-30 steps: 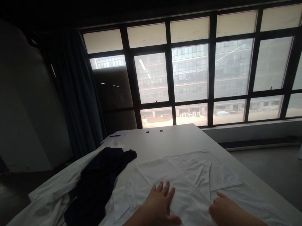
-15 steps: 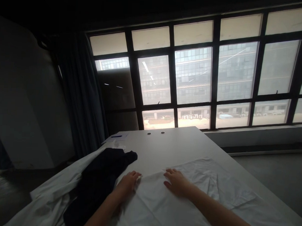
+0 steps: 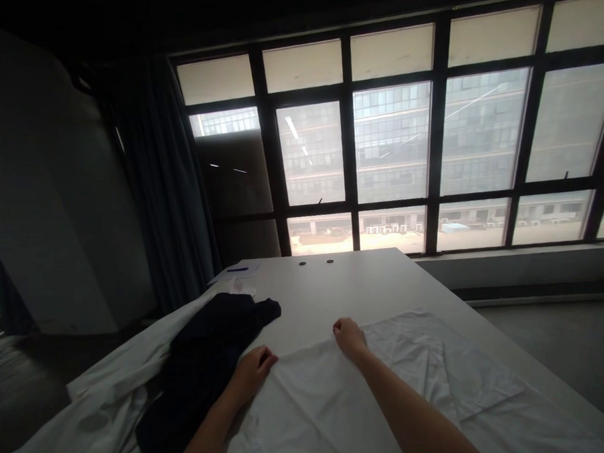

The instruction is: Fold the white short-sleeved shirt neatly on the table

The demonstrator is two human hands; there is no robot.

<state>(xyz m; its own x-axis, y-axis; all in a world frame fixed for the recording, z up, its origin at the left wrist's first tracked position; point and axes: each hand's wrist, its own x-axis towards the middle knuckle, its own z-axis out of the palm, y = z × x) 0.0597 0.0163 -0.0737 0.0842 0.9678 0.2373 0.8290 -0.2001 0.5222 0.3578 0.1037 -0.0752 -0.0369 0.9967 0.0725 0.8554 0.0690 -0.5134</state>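
Observation:
A white garment (image 3: 319, 404) is spread over the near part of the table, with creases and a folded flap on its right side. At its far left corner, my left hand (image 3: 253, 371) is closed, thumb and forefinger together on the cloth. My right hand (image 3: 350, 337) is curled closed at the far edge of the same garment; its fingertips are partly hidden. Beside my left forearm lies a bunched dark navy garment (image 3: 204, 349). More crumpled white fabric (image 3: 109, 405) lies to the left of that.
The white table (image 3: 364, 282) reaches toward a wide window wall. At its far left are a paper sheet with a blue pen (image 3: 237, 270) and a clear plastic bag (image 3: 242, 286). Two round cable holes (image 3: 302, 263) sit near the far edge. A dark curtain (image 3: 173, 194) hangs at left.
My right hand has gone from spread fingers on the cloth to curled closed, slightly farther away at the edge. My left fingers have drawn together at the corner. The view has shifted slightly.

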